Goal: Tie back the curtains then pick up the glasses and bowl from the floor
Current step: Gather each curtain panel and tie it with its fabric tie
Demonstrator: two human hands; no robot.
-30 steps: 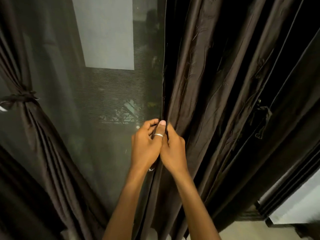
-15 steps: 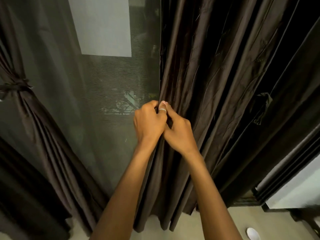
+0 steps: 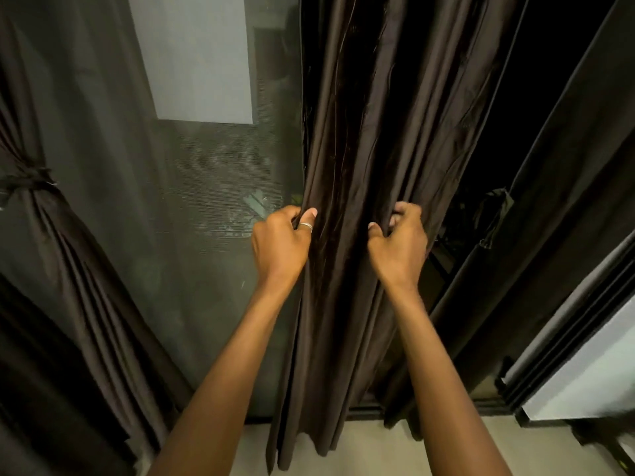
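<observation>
Window pane (image 3: 213, 304), 9 to 12 o'clock: dark glass behind fine mesh, with faint pale reflections (image 3: 256, 204) near centre. Pale grey rectangle (image 3: 199, 56) seen through it at 11 o'clock. Dark sill track (image 3: 364, 412) along the base at 6 o'clock. Floor (image 3: 371, 448) plain beige, 6 o'clock. White panel (image 3: 591, 379) in black frame, 4 o'clock. Lighting dim.

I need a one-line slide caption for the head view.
Left hand and right hand grip folds of the loose dark curtain; the other curtain hangs tied back.
</observation>
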